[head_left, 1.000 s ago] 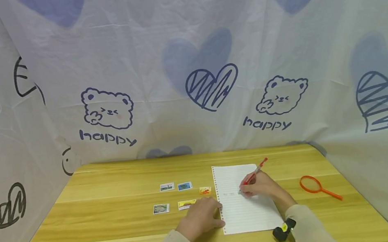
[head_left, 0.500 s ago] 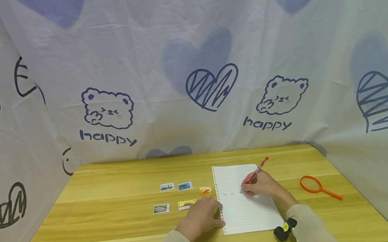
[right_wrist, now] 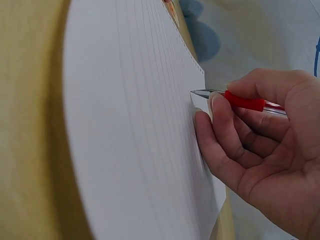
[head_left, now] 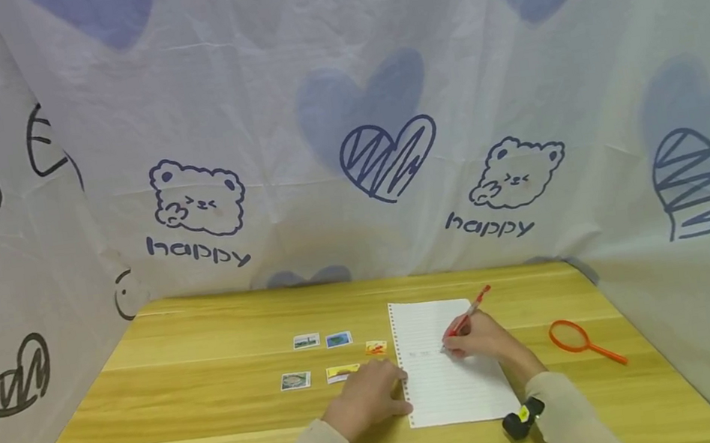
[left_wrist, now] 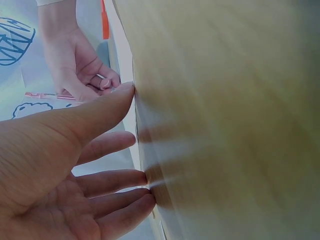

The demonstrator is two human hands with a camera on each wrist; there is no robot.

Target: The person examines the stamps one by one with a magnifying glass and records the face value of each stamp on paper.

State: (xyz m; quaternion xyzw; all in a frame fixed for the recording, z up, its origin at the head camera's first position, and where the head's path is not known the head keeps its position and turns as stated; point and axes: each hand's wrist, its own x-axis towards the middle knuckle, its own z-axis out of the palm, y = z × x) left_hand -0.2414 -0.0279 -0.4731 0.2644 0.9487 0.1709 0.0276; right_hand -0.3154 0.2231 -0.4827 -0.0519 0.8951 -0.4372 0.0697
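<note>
A sheet of lined paper (head_left: 457, 396) with punched holes down its left edge lies on the wooden table. My right hand (head_left: 476, 337) pinches a red pen (head_left: 479, 300) between thumb and fingers, its tip at the paper beside a short line of faint writing. In the right wrist view the pen's red grip (right_wrist: 245, 101) and metal point show clearly. My left hand (head_left: 368, 397) rests at the paper's left edge, its fingertips touching down there. Seen from the left wrist, the fingers (left_wrist: 112, 182) are nearly straight and hold nothing. The left hand partly hides a yellow stamp (head_left: 342, 372).
Several small stamps lie left of the paper, among them a blue one (head_left: 339, 339), a red-yellow one (head_left: 376, 348) and a greenish one (head_left: 296, 380). An orange magnifying glass (head_left: 586, 342) lies to the right. A printed cloth (head_left: 299, 214) hangs behind and around the table (head_left: 169, 399).
The right hand and pen have shifted slightly to the right along the line of writing. My left hand stays in place at the paper's edge.
</note>
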